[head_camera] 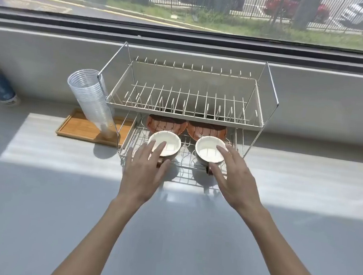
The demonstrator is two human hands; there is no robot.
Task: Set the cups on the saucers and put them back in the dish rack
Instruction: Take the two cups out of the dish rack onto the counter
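Two white-lined cups, left [164, 144] and right [211, 151], sit in the dish rack's [185, 115] lower tier before two brown saucers [166, 124]. Left hand [147, 169] and right hand [236, 179] hover over them, fingers spread, grasping nothing.

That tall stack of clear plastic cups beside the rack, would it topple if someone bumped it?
Probably. The stack of clear plastic cups is tall, narrow and already leaning, so a nudge could tip it. The cups look thin and light, so they would likely scatter across the wooden tray rather than break.
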